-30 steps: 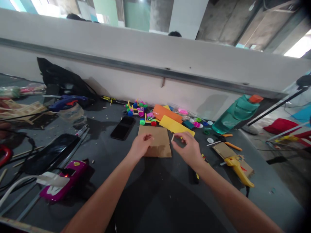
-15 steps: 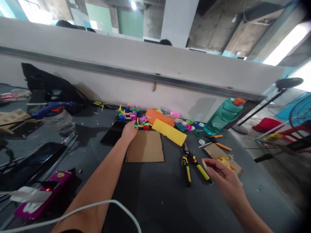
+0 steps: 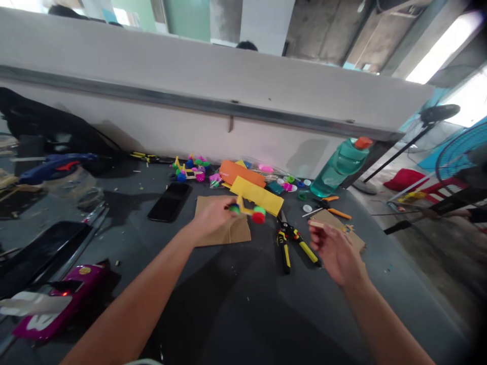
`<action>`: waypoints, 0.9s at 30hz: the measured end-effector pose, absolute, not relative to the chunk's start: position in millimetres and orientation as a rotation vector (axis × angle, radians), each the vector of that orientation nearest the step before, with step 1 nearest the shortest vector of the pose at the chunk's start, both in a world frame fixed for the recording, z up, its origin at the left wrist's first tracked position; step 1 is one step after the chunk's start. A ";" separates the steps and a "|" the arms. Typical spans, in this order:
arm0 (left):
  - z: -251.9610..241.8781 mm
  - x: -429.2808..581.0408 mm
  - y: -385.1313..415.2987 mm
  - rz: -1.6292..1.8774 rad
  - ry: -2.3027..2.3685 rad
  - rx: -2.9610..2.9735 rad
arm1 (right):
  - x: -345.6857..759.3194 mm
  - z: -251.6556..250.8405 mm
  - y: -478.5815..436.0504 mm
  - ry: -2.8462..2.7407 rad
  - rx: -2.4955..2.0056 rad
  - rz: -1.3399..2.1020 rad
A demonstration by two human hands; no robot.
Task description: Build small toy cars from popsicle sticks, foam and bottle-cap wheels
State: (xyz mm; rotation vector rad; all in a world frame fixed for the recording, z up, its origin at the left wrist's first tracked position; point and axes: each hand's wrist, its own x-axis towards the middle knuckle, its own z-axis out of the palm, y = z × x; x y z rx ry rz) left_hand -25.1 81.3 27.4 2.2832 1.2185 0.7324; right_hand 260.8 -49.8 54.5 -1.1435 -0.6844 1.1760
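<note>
My left hand (image 3: 216,217) is closed on a small toy car frame (image 3: 247,210), yellow with red, green and blue wheels, held above a brown cardboard piece (image 3: 239,233). The toy is slightly blurred. My right hand (image 3: 337,248) pinches a short, pale wooden stick (image 3: 316,224) between thumb and fingers, just right of the yellow-and-black wire strippers (image 3: 294,243). Behind the toy lie a yellow sheet (image 3: 262,195) and an orange sheet (image 3: 241,174). More small coloured toy pieces (image 3: 192,170) are heaped near the wall.
A black phone (image 3: 170,202) lies left of the cardboard. At the back right stands a teal bottle (image 3: 338,170) near orange-handled pliers (image 3: 338,212). A blue glue gun (image 3: 57,167) and a purple power strip (image 3: 63,304) are on the left. A low white partition (image 3: 171,124) bounds the back.
My left hand has lifted the toy car frame from beside the heap and brought it right and nearer. My right hand has risen slightly with the stick. The camera view has shifted.
</note>
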 end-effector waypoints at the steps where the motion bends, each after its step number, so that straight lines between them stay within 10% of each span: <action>1: 24.7 -13.5 71.6 0.627 1.127 2.268 | 257.6 55.6 -46.6 -0.653 -1.125 1.234; 27: -22.9 5.8 37.9 0.644 0.879 2.581 | 228.7 12.9 -45.2 -0.949 -1.253 1.221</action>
